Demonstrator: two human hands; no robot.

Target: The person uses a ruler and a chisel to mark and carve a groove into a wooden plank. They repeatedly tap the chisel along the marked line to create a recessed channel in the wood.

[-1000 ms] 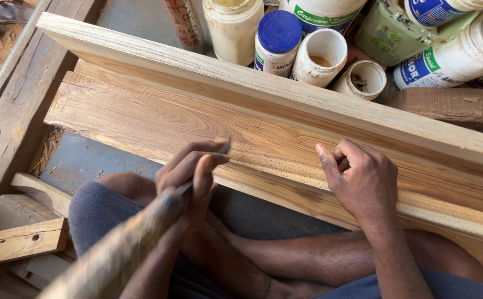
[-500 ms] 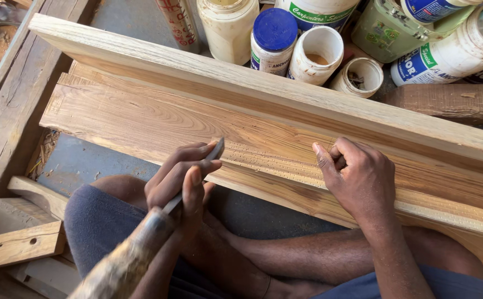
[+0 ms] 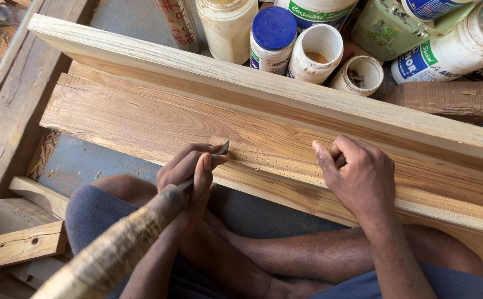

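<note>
My left hand [image 3: 188,169] grips a metal punch with a long wooden handle [image 3: 114,252]; its tip [image 3: 225,148] touches the left end of a dotted band on a long brown wooden board [image 3: 141,119]. The board lies across my lap, with a paler plank [image 3: 197,63] standing on edge behind it. My right hand [image 3: 358,177] rests curled on the board to the right of the dotted band, fingers folded, pressing the wood.
Several plastic jars and bottles stand behind the plank, among them a blue-lidded jar [image 3: 273,33] and an open white jar [image 3: 316,52]. Scrap wood blocks [image 3: 19,243] lie at the lower left. A grey beam [image 3: 8,111] runs along the left.
The punch tip has moved up and right onto the dotted band's left end. The view has shifted slightly. My right hand has stayed in place on the board.
</note>
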